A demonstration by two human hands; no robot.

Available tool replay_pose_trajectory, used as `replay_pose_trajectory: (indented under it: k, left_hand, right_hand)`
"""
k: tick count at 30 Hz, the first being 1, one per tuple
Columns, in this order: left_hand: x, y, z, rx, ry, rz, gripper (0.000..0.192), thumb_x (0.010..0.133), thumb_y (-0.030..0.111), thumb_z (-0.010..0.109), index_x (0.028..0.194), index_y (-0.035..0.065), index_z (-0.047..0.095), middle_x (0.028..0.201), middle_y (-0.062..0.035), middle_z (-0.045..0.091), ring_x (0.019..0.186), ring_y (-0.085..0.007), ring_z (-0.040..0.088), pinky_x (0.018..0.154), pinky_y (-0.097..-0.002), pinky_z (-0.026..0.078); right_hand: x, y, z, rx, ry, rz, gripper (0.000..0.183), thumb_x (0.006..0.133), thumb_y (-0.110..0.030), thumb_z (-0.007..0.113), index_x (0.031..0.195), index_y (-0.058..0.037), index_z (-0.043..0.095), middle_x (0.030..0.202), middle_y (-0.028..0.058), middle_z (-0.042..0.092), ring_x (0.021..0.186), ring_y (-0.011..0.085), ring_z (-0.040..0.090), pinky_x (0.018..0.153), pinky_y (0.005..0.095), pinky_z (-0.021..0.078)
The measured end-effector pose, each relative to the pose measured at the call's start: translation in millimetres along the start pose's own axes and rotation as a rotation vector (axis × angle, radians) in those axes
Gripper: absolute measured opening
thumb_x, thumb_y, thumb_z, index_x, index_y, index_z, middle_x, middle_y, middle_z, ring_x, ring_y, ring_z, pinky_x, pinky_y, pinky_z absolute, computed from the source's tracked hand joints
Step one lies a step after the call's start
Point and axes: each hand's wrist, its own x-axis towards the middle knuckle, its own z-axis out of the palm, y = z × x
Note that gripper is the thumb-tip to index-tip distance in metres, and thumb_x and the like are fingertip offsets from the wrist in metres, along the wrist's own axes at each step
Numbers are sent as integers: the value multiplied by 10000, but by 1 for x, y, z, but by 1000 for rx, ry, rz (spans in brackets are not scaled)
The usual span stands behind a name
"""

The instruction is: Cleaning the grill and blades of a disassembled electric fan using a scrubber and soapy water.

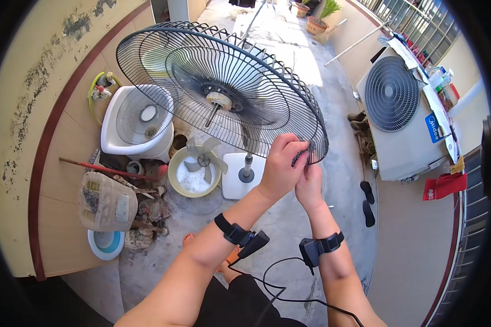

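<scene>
A standing fan's dark wire rear guard fills the upper middle, with its metal motor shaft bare at the centre. Both hands are at the guard's lower right rim. My left hand pinches a small dark wad, perhaps a scrubbing pad, against the wires. Close beside and partly behind it, my right hand has its fingers at the rim; what they hold is hidden. Below the guard are the fan's pole and white square base. A grey fan blade lies across a basin of suds.
At the left, a white tub holds the front guard. Below it are a clear plastic container, a red stick and a blue-white basin. An air conditioner unit stands right; black cables hang between my forearms.
</scene>
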Motion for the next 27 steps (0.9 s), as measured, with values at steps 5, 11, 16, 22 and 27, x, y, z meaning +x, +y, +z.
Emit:
replay_pose_trajectory:
  k: [5, 11, 16, 22, 27]
  left_hand:
    - [18, -9, 3, 237, 85, 180, 276, 678, -64, 648, 934, 21, 585, 947, -142, 537, 830, -299, 558, 702, -363, 479]
    - [33, -15, 11, 76, 135, 39, 238, 682, -52, 642, 903, 14, 583, 906, -137, 521, 850, -298, 542, 721, -361, 464]
    - [15, -30, -13, 97, -54, 115, 240, 684, -44, 648, 909, 19, 591, 918, -121, 523, 851, -290, 542, 729, -358, 461]
    - [-9, -92, -75, 175, 273, -385, 223, 760, -4, 632, 975, 2, 571, 959, -110, 534, 873, -236, 548, 763, -331, 451]
    - [-4, -84, -87, -55, 363, -467, 259, 764, -2, 660, 1007, 6, 569, 972, -101, 534, 889, -204, 542, 767, -304, 451]
  right_hand:
    - [-4, -1, -2, 85, 61, 52, 370, 878, 29, 460, 1248, 13, 471, 1051, 125, 618, 961, 182, 596, 840, 304, 464]
    - [13, 14, -18, 168, 11, 23, 521, 795, 67, 494, 1306, 22, 401, 1032, 66, 584, 921, 138, 584, 786, 255, 464]
    - [17, 0, -12, 219, 32, 154, 349, 832, 18, 545, 1178, -7, 497, 885, 2, 556, 788, 61, 514, 696, 202, 421]
    - [11, 21, -1, 101, -3, 178, 369, 887, -58, 548, 1246, -17, 471, 889, 3, 560, 789, 62, 505, 740, 229, 421]
    - [17, 52, 44, 269, -87, 340, 362, 941, -142, 470, 1288, -45, 434, 1159, 102, 576, 973, 146, 576, 847, 281, 436]
